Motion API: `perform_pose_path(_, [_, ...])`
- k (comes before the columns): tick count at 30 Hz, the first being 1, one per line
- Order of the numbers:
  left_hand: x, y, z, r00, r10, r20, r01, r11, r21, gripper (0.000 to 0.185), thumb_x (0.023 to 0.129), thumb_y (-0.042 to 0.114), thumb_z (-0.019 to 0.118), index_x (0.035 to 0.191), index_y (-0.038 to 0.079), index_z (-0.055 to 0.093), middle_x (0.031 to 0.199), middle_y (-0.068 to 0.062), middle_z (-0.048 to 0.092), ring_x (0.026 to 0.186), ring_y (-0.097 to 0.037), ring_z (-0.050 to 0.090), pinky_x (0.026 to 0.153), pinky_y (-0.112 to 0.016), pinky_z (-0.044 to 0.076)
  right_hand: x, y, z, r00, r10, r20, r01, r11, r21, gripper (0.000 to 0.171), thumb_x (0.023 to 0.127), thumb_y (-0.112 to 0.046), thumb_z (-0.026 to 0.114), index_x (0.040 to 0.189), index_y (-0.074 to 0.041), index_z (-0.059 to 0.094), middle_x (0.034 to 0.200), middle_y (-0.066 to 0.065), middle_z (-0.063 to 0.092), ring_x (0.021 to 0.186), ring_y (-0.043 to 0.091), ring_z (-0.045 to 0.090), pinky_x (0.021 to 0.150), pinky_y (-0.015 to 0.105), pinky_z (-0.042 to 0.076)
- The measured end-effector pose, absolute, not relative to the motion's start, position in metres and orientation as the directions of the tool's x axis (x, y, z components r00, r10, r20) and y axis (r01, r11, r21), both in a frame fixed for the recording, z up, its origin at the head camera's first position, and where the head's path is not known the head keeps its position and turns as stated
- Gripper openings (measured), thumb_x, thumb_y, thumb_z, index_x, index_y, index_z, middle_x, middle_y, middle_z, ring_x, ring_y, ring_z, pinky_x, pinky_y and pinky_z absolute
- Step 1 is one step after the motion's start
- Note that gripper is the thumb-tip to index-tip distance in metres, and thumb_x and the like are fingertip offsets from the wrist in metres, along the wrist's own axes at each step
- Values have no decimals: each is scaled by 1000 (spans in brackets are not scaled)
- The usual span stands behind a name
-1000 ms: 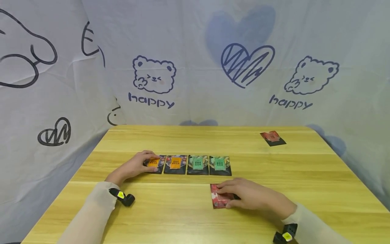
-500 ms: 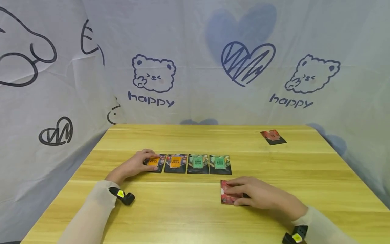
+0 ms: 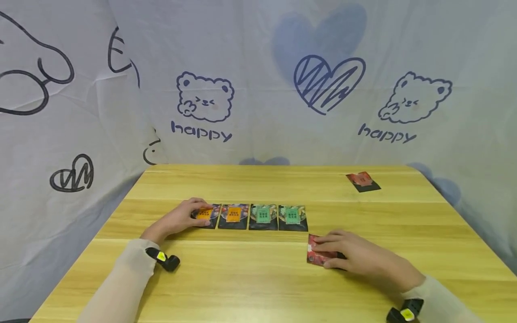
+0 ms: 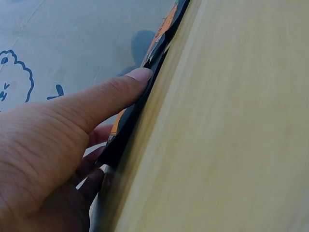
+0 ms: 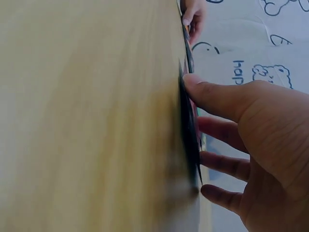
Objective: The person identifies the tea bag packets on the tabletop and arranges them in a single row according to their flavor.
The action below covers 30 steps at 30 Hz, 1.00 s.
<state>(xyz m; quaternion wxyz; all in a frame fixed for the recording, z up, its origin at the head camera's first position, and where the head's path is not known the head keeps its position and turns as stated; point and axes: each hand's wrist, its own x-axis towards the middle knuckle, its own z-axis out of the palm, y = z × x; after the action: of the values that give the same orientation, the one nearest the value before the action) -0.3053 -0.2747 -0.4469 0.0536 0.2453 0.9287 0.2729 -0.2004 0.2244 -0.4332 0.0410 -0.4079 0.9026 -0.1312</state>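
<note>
Four flat packets lie in a row across the middle of the wooden table (image 3: pixel 258 287): two with orange labels (image 3: pixel 233 215) at the left and two with green labels (image 3: pixel 292 216) at the right. My left hand (image 3: pixel 199 216) rests with flat fingers on the leftmost orange packet (image 3: pixel 212 221); the left wrist view shows its thumb on that packet's edge (image 4: pixel 130 125). My right hand (image 3: pixel 325 252) presses straight fingers on a red packet (image 3: pixel 313 258) lying just below the row's right end. In the right wrist view the red packet (image 5: pixel 189 130) is seen edge-on under the fingers.
Another red packet (image 3: pixel 362 181) lies alone near the table's far right corner. A white cloth printed with bears and hearts (image 3: pixel 323 85) hangs behind and beside the table. Small cameras are strapped on both wrists (image 3: pixel 163 260).
My right hand has slid the red packet along the table to the right and a little farther from me, toward the row's right end. The left hand has stayed on the orange packet.
</note>
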Motion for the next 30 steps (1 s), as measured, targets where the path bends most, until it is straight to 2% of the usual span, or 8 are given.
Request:
perform_pose_path(9, [-302, -275, -447, -872, 487, 34, 429, 731, 531, 58, 90, 41, 70, 137, 10, 58, 142, -21, 42, 131, -45, 36, 105, -63, 29, -203, 242, -430, -625, -780, 46, -765, 599, -238, 41, 102, -33, 53, 140, -18, 57, 143, 2, 52, 120, 28, 51, 95, 50, 46])
perform_pose_path(15, [-302, -275, -448, -877, 480, 24, 418, 736, 532, 57, 89, 41, 71, 137, 11, 59, 142, -21, 43, 131, -45, 37, 106, -63, 29, -207, 253, -429, -641, -767, 10, -742, 617, -261, 43, 100, -27, 57, 142, -21, 54, 144, 7, 50, 122, 33, 49, 95, 54, 44])
perform_pose_path(22, [-303, -275, -447, -883, 468, 23, 405, 736, 542, 58, 88, 41, 72, 136, 12, 59, 141, -20, 43, 130, -44, 37, 105, -63, 29, -215, 259, -430, -700, -714, 16, -686, 667, -290, 44, 97, -37, 59, 139, -22, 59, 144, 9, 49, 125, 36, 46, 97, 57, 41])
perform_pose_path(30, [-303, -274, -443, -880, 474, 25, 410, 734, 541, 58, 89, 41, 72, 137, 12, 59, 142, -21, 42, 131, -45, 36, 106, -63, 28, -228, 261, -431, -746, -665, 21, -640, 709, -296, 50, 95, -42, 60, 138, -16, 59, 143, 11, 51, 128, 38, 47, 100, 56, 40])
